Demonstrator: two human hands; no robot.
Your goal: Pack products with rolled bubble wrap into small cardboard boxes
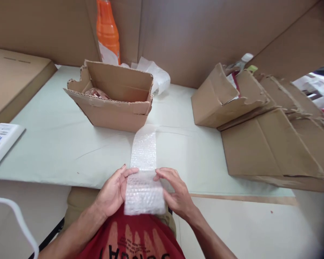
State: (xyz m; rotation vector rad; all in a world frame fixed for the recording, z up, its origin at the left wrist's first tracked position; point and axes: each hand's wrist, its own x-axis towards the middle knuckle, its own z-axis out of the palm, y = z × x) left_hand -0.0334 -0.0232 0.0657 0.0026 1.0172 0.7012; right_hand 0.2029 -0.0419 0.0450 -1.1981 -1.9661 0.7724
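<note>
A strip of clear bubble wrap [143, 154] runs from the table's front edge toward the far side, its near end folded over above my lap. My left hand [113, 190] holds its left edge, fingers behind and thumb stretched upward. On the right edge, my right hand [176, 192] grips the wrap between thumb and fingers. Whether anything lies inside the folded part cannot be made out. Just beyond the strip's far end stands an open cardboard box [116, 113] with brownish pieces low inside it.
More bubble wrap [158, 77] and an orange bottle [107, 30] stand behind the box. Cut cardboard boxes [248, 144] with items inside line the right side. At left are a white device [4, 142] and a large flat carton [13, 75]. Cardboard panels [194, 39] wall the back.
</note>
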